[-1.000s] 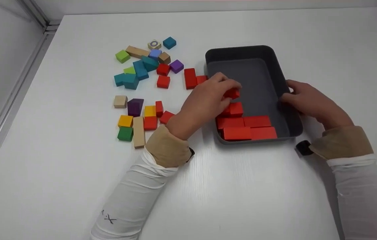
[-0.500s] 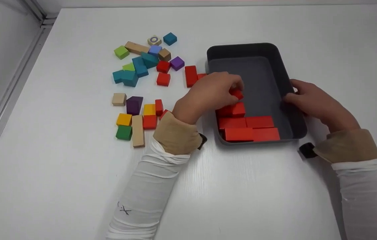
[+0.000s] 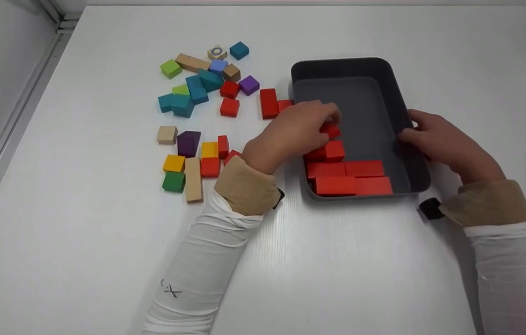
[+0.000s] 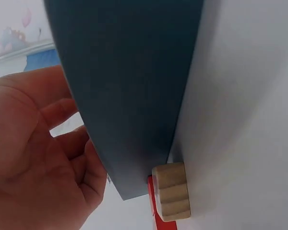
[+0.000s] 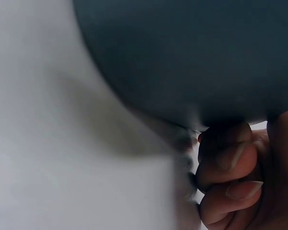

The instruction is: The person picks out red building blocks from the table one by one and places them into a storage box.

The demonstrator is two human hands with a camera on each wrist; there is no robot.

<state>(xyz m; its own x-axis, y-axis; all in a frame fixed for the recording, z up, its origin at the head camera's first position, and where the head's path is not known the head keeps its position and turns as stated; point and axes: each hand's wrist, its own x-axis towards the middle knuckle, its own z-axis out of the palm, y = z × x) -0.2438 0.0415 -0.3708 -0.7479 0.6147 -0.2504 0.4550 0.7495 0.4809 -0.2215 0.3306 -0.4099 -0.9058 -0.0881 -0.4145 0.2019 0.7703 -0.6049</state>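
My left hand reaches over the near-left wall of the dark grey tray and pinches a small red block, mostly covered by the fingers. Just nearer to me inside the tray lies another red block, and two rows of red blocks fill the near end. On the right side, my right hand grips the tray wall, thumb inside the rim. The right wrist view shows its curled fingers under the tray's outer wall. The left wrist view has the tray wall hiding the left fingertips.
Left of the tray, a red block lies close to its wall. Teal blocks, a purple block and several others are scattered at the back left. Nearer are a wooden plank, a green block and yellow blocks.
My left hand has shifted slightly right over the tray, still pinching the red block. The right hand keeps its grip on the tray wall. The head view has shifted a little.
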